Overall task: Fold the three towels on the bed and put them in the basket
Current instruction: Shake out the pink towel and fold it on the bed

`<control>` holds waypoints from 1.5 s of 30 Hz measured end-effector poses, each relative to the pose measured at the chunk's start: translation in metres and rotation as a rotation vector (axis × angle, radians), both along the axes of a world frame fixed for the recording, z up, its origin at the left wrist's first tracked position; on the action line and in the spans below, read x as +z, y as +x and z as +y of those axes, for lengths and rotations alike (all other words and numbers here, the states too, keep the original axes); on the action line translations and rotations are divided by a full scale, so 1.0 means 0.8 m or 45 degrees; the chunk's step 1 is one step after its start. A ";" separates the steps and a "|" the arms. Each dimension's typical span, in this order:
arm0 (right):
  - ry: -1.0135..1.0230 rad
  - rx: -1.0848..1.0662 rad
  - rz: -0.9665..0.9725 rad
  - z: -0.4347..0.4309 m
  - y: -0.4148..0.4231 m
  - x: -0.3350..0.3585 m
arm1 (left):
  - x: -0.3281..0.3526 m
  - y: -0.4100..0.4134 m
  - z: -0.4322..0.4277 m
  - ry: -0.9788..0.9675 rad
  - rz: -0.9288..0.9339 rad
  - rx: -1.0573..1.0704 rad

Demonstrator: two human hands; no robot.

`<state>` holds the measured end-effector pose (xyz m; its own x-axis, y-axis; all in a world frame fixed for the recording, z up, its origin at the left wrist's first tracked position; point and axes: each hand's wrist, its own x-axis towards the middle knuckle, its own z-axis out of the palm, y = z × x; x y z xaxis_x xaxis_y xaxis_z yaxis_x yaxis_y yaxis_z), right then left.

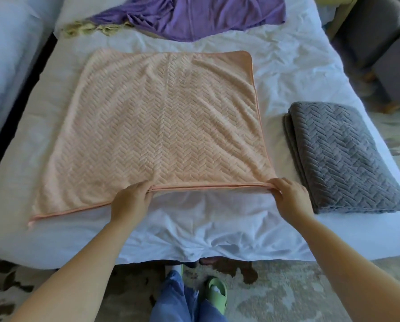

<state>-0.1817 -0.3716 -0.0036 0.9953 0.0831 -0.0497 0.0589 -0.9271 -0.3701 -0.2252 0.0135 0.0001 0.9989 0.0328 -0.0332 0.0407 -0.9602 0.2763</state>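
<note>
Fingers (144, 185) of left hand (130, 201): curled over the near hem of the pink towel (171, 126), thumb underneath, clamped on the cloth about midway along that edge.
Fingers (274, 183) of right hand (289, 196): curled and closed on the same hem at the near right corner.
Forearms: both bare, reaching in from the bottom corners of the view.
Bed (217, 224): white creased sheet; bare sheet shows between the hands and the near edge.
Pink towel, hem: two layers lie one on the other; pulled straight between the two hands.
Pink towel, near left corner: loose, lying on the sheet closer to the person than the held stretch.
Pink towel, body: herringbone texture, spread flat over the middle of the bed, a few shallow ripples; far right corner rounded and flat.
Grey towel (340, 156): folded into a thick rectangle, several layers visible along its left side; lies on the bed to the right of the pink towel, apart from it, near the bed's right edge.
Purple towel (194, 17): unfolded and crumpled at the far end of the bed, cut by the top of the view; apart from the pink towel.
Yellowish fringe (85, 30): at the purple towel's left end; cannot tell whether joined to it.
Grey furniture (380, 43): beyond the bed's far right corner.
</note>
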 end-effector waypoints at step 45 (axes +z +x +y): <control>0.199 -0.518 -0.158 0.091 0.669 -0.091 | -0.060 0.736 0.067 -0.067 0.058 -0.092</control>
<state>0.3532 -0.2990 -0.0763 0.9463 -0.3187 0.0543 -0.2455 -0.8178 -0.5205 0.3636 0.0674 -0.0482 0.9960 -0.0423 -0.0782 -0.0146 -0.9453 0.3260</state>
